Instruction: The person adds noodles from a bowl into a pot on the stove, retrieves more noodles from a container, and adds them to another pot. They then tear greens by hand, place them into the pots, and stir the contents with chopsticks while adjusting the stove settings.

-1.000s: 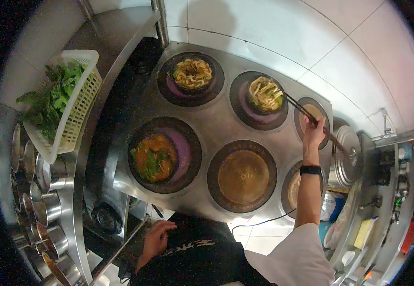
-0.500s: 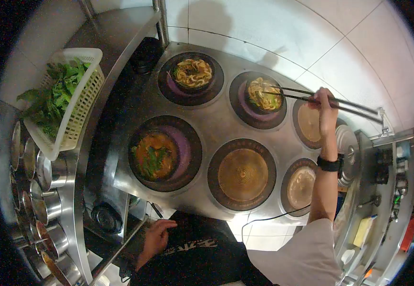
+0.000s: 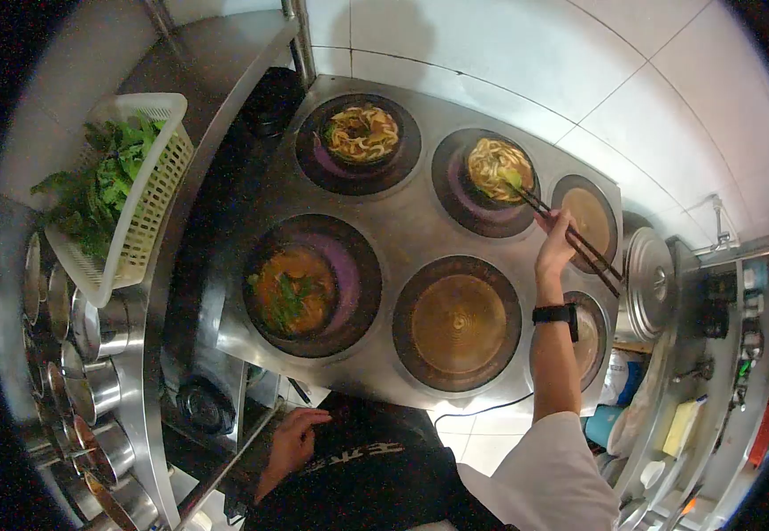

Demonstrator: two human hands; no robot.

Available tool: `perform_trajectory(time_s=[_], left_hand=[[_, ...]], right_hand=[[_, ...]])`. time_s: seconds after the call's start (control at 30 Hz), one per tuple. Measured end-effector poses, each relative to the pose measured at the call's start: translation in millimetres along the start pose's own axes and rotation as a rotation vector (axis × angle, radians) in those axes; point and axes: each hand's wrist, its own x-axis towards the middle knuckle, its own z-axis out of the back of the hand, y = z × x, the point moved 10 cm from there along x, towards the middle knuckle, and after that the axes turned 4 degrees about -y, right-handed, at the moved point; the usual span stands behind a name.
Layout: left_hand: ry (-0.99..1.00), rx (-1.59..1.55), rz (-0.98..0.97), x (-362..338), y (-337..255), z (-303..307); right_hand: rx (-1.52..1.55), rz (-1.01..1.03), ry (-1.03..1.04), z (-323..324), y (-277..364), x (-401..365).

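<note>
Long dark chopsticks (image 3: 584, 245) are in my right hand (image 3: 557, 241), which wears a black band at the wrist. Their tips touch a green leaf at the lower right edge of the noodles in a bowl (image 3: 498, 168) on the back middle burner. My left hand (image 3: 292, 440) rests by the dark apron at the stove's front edge, fingers bent and partly spread, holding nothing. A second noodle bowl (image 3: 362, 134) stands at the back left. Nearer me is a bowl of reddish soup with green leaves (image 3: 292, 292).
Bare round burners (image 3: 458, 323) lie at the front middle and right. A white basket of leafy greens (image 3: 150, 190) stands on the left shelf, above metal containers (image 3: 106, 389). A large lidded pot (image 3: 650, 283) is at the right, beside shelves with kitchen items.
My right hand has moved left and toward me. The chopsticks now slant down to the right, their tips at the leaf near the bowl's edge. My left hand has hardly moved.
</note>
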Motion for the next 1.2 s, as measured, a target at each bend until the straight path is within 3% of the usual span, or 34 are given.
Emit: perform_trajectory(time_s=[0.07, 0.2, 0.33, 0.4, 0.53, 0.6, 0.67, 0.73, 0.83, 0.93, 1.0, 1.07, 1.2], left_hand=[[-0.002, -0.009, 0.005, -0.1, 0.5, 1.5], [0.010, 0.009, 0.012, 1.1, -3.5, 3.8], [-0.005, 0.020, -0.019, 2.0, -7.2, 3.6], [0.013, -0.012, 0.005, 2.2, -3.4, 0.7], [0.023, 0.012, -0.034, 5.0, -8.5, -0.8], [0.047, 0.041, -0.048, 7.4, -11.5, -3.3], [0.049, 0.028, -0.048, 7.4, -11.0, -4.8], [0.050, 0.017, -0.047, 7.4, -9.3, -5.9], [0.060, 0.006, -0.041, 6.7, -6.3, -7.3], [0.089, 0.034, -0.010, 5.1, -3.7, -8.9], [0.075, -0.001, -0.021, 4.3, -3.3, -8.0], [0.078, 0.005, -0.022, 4.3, -4.2, -7.2], [0.074, 0.023, -0.016, 2.9, -2.9, -5.3]], right_hand=[[0.162, 0.036, -0.085, 11.7, -4.9, -1.0], [0.110, 0.139, -0.008, 18.5, 1.3, 8.6], [-0.025, 0.214, 0.137, -4.9, 25.9, 19.4], [-0.261, 0.287, 0.344, -32.8, 44.2, 17.0], [-0.382, 0.236, 0.485, -57.1, 92.9, 18.3], [-0.610, 0.245, 0.402, -40.0, 96.2, 38.1], [-0.226, 0.164, 0.423, -44.7, 137.6, 30.4], [-0.276, 0.183, 0.383, -35.8, 146.3, 27.4], [-0.065, -0.064, 0.300, -14.6, 109.1, 30.8], [-0.067, -0.138, 0.182, 4.2, 59.2, 26.2], [-0.020, -0.143, 0.196, 5.1, 28.0, 30.7], [0.074, 0.016, 0.113, 5.8, 29.7, 30.6], [0.074, 0.004, -0.006, 10.9, 35.1, 33.9]])
